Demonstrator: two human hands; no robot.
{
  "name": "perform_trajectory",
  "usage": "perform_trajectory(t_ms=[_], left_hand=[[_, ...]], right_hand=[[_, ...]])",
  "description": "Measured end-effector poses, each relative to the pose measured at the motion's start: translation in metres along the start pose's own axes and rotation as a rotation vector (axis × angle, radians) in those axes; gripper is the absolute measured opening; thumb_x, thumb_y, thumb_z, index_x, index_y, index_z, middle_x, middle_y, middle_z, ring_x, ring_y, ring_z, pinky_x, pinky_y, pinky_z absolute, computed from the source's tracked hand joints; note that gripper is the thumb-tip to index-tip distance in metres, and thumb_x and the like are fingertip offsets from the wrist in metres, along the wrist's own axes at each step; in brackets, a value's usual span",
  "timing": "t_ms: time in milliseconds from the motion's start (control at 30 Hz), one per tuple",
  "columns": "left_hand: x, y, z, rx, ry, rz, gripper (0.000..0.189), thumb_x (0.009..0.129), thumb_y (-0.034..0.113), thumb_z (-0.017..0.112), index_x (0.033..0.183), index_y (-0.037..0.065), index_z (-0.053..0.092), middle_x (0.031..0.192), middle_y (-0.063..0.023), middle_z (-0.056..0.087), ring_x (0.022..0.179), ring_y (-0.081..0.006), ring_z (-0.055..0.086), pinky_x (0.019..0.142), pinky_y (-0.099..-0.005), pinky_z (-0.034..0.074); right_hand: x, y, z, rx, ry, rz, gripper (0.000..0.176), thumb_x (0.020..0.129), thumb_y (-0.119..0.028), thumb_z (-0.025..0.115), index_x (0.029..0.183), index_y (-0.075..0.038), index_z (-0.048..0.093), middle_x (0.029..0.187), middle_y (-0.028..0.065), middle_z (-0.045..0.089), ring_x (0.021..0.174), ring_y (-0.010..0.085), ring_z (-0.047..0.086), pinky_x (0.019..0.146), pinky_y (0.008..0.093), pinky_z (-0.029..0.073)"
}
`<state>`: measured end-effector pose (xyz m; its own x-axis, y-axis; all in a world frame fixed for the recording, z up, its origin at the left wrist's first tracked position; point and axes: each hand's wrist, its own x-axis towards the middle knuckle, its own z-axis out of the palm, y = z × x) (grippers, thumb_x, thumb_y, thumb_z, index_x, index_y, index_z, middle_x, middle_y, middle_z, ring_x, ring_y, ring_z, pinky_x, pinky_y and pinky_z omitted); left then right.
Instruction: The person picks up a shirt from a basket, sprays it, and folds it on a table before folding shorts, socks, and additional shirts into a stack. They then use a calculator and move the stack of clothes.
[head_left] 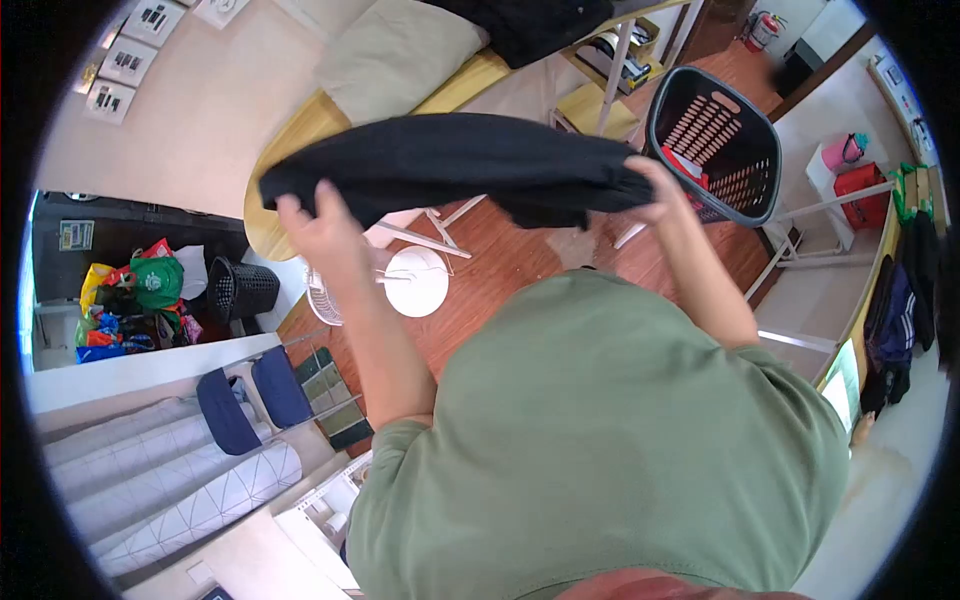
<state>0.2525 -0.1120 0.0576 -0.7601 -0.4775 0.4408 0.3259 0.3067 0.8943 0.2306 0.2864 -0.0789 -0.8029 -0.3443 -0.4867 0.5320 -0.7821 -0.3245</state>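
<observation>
A black cloth garment (450,160) is stretched sideways in the air between my two hands, above the floor and the near edge of the wooden table. My left hand (325,225) grips its left end, with the fingers partly blurred. At the right end of the cloth, my right hand (655,190) is closed on the fabric. The garment hangs in a loose fold, with a flap drooping near its right half. Behind it, a beige folded cloth (400,60) and another black garment (530,22) lie on the wooden table (275,215).
A dark laundry basket (770,150) with something red in it stands at the right. Below the cloth are a white round stool (417,283) and table legs. Bags and a black basket (242,290) sit at the left. Clothes (890,310) hang at the far right.
</observation>
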Motion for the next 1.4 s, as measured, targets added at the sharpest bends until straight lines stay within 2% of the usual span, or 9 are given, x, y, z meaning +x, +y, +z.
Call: perform_trajectory(t_ms=[167, 233, 367, 433, 633, 800, 1167, 1333, 1400], left_hand=[[-0.012, -0.076, -0.029, 0.837, -0.306, -0.162, 0.057, 0.077, 0.021, 0.08, 0.121, -0.007, 0.057, 0.118, -0.0259, 0.059, 0.116, -0.038, 0.055, 0.097, -0.0445, 0.045], [-0.049, -0.043, 0.051, 0.447, -0.437, 0.325, 0.063, 0.076, 0.027, 0.083, 0.123, -0.006, 0.058, 0.129, -0.0224, 0.055, 0.124, -0.0349, 0.05, 0.103, -0.0441, 0.039], [-0.064, -0.014, 0.117, -0.375, -0.903, -0.269, 0.039, 0.088, 0.024, 0.072, 0.114, -0.004, 0.065, 0.113, -0.0165, 0.067, 0.103, -0.026, 0.064, 0.093, -0.0335, 0.049], [-0.04, -0.012, 0.11, -0.781, -0.959, -0.67, 0.025, 0.094, 0.014, 0.065, 0.112, -0.004, 0.066, 0.098, -0.009, 0.072, 0.083, -0.0192, 0.069, 0.08, -0.0262, 0.053], [-0.026, -0.063, 0.129, 0.316, -0.241, 0.401, 0.02, 0.1, 0.017, 0.056, 0.1, -0.002, 0.062, 0.097, -0.0095, 0.067, 0.086, -0.0165, 0.06, 0.08, -0.0295, 0.048], [-0.105, -0.063, 0.165, -0.532, -0.854, -0.476, 0.034, 0.099, 0.014, 0.056, 0.13, 0.002, 0.053, 0.134, -0.0112, 0.052, 0.123, -0.019, 0.049, 0.103, -0.0304, 0.04], [-0.073, -0.015, 0.207, -0.694, -1.034, -0.295, 0.058, 0.096, 0.014, 0.056, 0.147, 0.001, 0.033, 0.149, -0.0098, 0.039, 0.138, -0.0198, 0.038, 0.111, -0.0301, 0.034], [-0.027, 0.094, 0.102, 0.262, -0.548, 0.149, 0.031, 0.083, 0.027, 0.074, 0.08, -0.002, 0.067, 0.066, -0.0165, 0.062, 0.059, -0.0251, 0.059, 0.061, -0.0363, 0.047], [0.018, 0.105, 0.079, 0.306, -0.257, 0.217, 0.032, 0.085, 0.029, 0.074, 0.078, -0.001, 0.068, 0.056, -0.0086, 0.056, 0.052, -0.0159, 0.05, 0.054, -0.0341, 0.043]], right_hand=[[-0.052, -0.076, 0.071, -0.492, -0.487, -0.194, 0.044, 0.091, -0.019, 0.062, 0.124, 0.009, 0.056, 0.118, 0.0212, 0.066, 0.104, 0.0294, 0.067, 0.097, 0.0418, 0.051], [-0.045, -0.044, 0.115, -0.913, -0.278, -0.337, 0.044, 0.09, -0.02, 0.068, 0.122, 0.008, 0.058, 0.115, 0.0144, 0.068, 0.099, 0.0202, 0.067, 0.092, 0.0329, 0.052], [-0.079, -0.028, 0.184, -1.942, -0.63, -0.503, 0.042, 0.08, -0.019, 0.075, 0.113, 0.005, 0.063, 0.094, 0.0078, 0.07, 0.088, 0.0176, 0.065, 0.082, 0.0322, 0.051], [-0.075, -0.041, 0.159, -2.36, 0.06, -0.675, 0.039, 0.08, -0.017, 0.074, 0.111, 0.004, 0.063, 0.094, 0.0122, 0.07, 0.091, 0.0215, 0.068, 0.081, 0.0347, 0.053], [-0.032, -0.034, 0.114, -0.695, -0.076, -0.267, 0.026, 0.091, -0.014, 0.066, 0.112, 0.002, 0.066, 0.103, 0.0099, 0.071, 0.086, 0.0181, 0.069, 0.078, 0.0292, 0.056], [-0.042, 0.053, 0.191, -1.701, -0.149, -0.724, 0.029, 0.083, -0.015, 0.065, 0.105, 0.004, 0.065, 0.092, 0.0189, 0.069, 0.079, 0.0261, 0.068, 0.074, 0.0388, 0.053], [-0.01, -0.054, 0.171, -1.016, -0.157, -0.357, 0.04, 0.085, -0.031, 0.074, 0.108, 0.002, 0.069, 0.101, 0.0124, 0.072, 0.094, 0.0193, 0.068, 0.087, 0.034, 0.053], [-0.006, -0.041, 0.135, -0.835, -0.057, -0.369, 0.049, 0.093, -0.045, 0.062, 0.116, -0.001, 0.063, 0.111, 0.0132, 0.069, 0.1, 0.0235, 0.068, 0.089, 0.0334, 0.054], [-0.028, -0.004, 0.127, -1.95, -0.614, -0.623, 0.074, 0.073, -0.04, 0.083, 0.127, 0.003, 0.055, 0.114, 0.0136, 0.068, 0.101, 0.0209, 0.065, 0.085, 0.0359, 0.053]])
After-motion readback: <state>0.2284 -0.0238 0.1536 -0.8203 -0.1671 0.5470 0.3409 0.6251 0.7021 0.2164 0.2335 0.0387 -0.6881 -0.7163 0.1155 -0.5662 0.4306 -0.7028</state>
